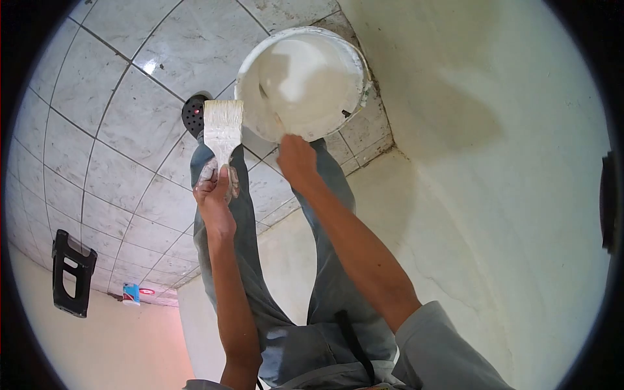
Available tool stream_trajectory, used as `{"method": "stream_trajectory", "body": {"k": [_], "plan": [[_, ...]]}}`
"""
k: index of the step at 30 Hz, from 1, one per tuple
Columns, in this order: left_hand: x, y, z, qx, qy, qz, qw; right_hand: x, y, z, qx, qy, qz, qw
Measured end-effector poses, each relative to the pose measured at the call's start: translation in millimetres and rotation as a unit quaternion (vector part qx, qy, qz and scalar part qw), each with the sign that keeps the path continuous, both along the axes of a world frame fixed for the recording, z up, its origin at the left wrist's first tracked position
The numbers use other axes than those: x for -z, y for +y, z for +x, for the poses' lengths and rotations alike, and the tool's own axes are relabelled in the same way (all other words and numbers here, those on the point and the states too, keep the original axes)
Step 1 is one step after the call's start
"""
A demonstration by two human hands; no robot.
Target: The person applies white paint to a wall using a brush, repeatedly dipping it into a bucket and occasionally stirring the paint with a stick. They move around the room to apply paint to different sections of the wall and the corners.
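My left hand point(218, 183) is closed around the handle of a wide paintbrush point(223, 127). The brush points up, its bristles and body coated in whitish paint, and some paint marks my fingers. Just right of it, a round white bucket point(242, 81) holds cream-white paint point(309, 107). At the bucket's near rim my right hand point(299, 157) is closed in a fist. A thin, pale stick point(279, 122) runs from this fist into the bucket; most of it is hidden by the hand and the paint.
The bucket stands on tiled floor point(110, 175) beside a pale wall point(507, 214). My legs point(244, 227) are close to it, with a black perforated shoe point(194, 116) showing. A black frame-like object point(73, 273) and a small blue box point(131, 294) are at the left.
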State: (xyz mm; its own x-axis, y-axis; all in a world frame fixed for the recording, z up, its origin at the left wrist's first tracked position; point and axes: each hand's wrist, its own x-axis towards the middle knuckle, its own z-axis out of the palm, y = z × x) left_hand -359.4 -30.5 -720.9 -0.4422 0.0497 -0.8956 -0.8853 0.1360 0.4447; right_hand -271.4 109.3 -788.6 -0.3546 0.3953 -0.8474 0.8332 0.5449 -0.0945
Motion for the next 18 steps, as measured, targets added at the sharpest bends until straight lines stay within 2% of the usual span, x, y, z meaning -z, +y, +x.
{"method": "stream_trajectory", "body": {"k": [4,5,8,9,12,13,15,18], "plan": [[0.1,-1.3,1.3,-0.002,-0.005,0.006,1.0,-14.7,70.1,47.3,-0.03,-0.058,0.088,0.994],[0.4,-0.9,0.6,-0.004,-0.006,0.005,1.0,-16.2,89.1,48.1,-0.032,-0.055,0.125,0.99],[0.8,-1.9,2.9,0.0,-0.005,0.002,1.0,-14.5,128.0,10.3,0.0,-0.049,0.14,0.989],[1.2,-2.7,3.6,0.01,0.001,0.004,1.0,-19.4,128.0,-12.4,0.014,-0.044,0.139,0.989],[1.3,-2.8,3.8,0.017,0.002,0.011,1.0,7.5,94.0,-56.1,0.146,0.021,0.107,0.983],[1.1,-2.6,3.8,0.015,-0.001,0.014,1.0,3.0,74.7,-69.2,0.101,0.001,0.078,0.992],[1.8,-2.7,5.0,0.017,-0.002,0.009,1.0,-7.2,39.1,-60.6,0.035,0.051,0.058,0.996],[5.5,-4.3,5.5,-0.001,0.003,0.008,1.0,-8.0,27.5,-13.8,0.041,-0.042,0.011,0.998]]}}
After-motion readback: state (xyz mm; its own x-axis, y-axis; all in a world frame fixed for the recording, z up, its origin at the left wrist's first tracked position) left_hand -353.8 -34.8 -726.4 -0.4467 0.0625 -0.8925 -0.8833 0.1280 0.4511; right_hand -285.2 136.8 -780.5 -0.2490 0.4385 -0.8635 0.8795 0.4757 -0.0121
